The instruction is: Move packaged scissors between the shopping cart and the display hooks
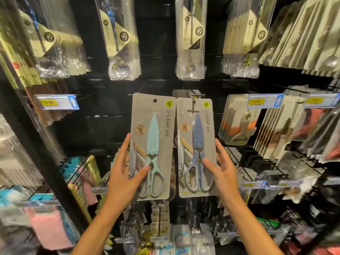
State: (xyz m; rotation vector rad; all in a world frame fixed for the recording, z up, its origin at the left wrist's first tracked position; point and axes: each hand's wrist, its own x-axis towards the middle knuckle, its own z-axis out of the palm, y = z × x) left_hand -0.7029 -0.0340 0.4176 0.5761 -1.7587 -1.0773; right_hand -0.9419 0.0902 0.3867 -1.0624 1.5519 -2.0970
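While the left hand (pixel 123 173) grips one mint scissors pack (pixel 151 146), the right hand (pixel 221 171) grips one blue scissors pack (pixel 196 147) just beside it.

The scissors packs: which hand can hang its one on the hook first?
Probably the right hand: its blue scissors pack already has its hole at the hook. The left hand holds the mint pack beside it.

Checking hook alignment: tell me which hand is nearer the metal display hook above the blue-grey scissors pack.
Right. The right hand grips the blue-grey scissors pack hanging at the hook; the left hand holds the mint scissors pack further left.
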